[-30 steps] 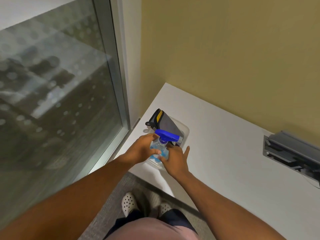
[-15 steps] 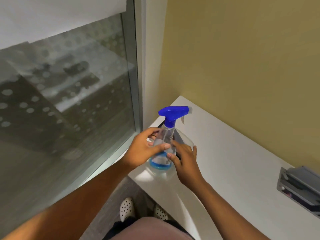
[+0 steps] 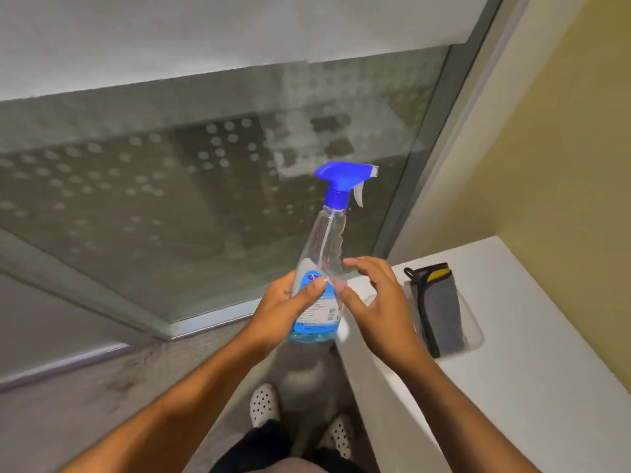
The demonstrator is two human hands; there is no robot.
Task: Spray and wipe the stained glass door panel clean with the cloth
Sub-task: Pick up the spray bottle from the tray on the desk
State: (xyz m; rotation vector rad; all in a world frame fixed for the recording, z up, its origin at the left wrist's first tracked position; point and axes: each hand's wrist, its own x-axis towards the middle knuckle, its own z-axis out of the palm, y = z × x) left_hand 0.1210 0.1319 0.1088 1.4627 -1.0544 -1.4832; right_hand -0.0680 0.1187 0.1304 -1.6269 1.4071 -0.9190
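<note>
A: How was the spray bottle (image 3: 322,264) held?

B: It was gripped around its lower body by the left hand (image 3: 285,310), thumb across the label. It was kept almost upright, tilted slightly, with the blue trigger head (image 3: 343,180) at the top and the nozzle turned to the right.

A: And the right hand (image 3: 379,307)?

B: It was spread loosely just beside the bottle, fingers apart and curved. Whether the fingertips touched the plastic could not be told.

A: Where was the glass door panel (image 3: 205,199) seen?

B: Directly behind the bottle. A pale smeared patch was visible on its upper right part.

A: The cloth (image 3: 440,308)?

B: A grey cloth with black and yellow edging was lying in a clear tray (image 3: 476,331) on the white desk (image 3: 532,370), to the right of both hands, untouched.
</note>
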